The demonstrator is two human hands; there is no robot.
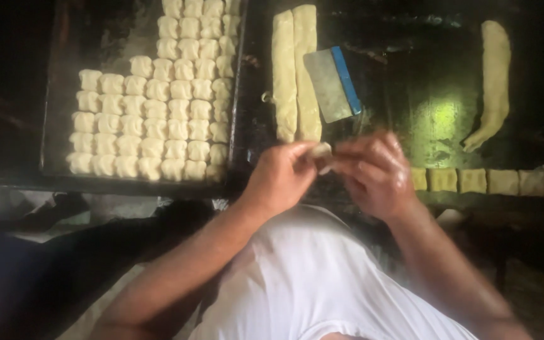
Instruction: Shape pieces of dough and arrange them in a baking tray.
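Left first: dark baking tray [55,94] w/ rows of shaped dough pieces [152,110] packed tight, most touching. Risk as I see it: pieces that close could stick together and tear on separating. The front row sits near the tray's near edge, and the tray edge is close to the worktop [436,101] lip, so a knock from my left forearm could shove it.

Just right of the tray, two long dough logs [295,72] lie side by side, touching; prob they fuse if left. A metal scraper w/ blue handle [334,83] lies beside them, blade toward the logs.

Centre: my left hand [279,178] and right hand [376,173] are closed together on one small dough piece [321,151], pinched between the fingertips of both, held in the air above the worktop's near edge. Hands look greasy/shiny, so slip is the main worry; dropped from here it could land on my lap or the floor, not the worktop. Over-squeezing could also misshape it.

Right: a row of cut dough squares [473,181] along the near edge, v. close to the lip; my right wrist could brush them off. Far right, a curved dough log [493,82] lies well apart.
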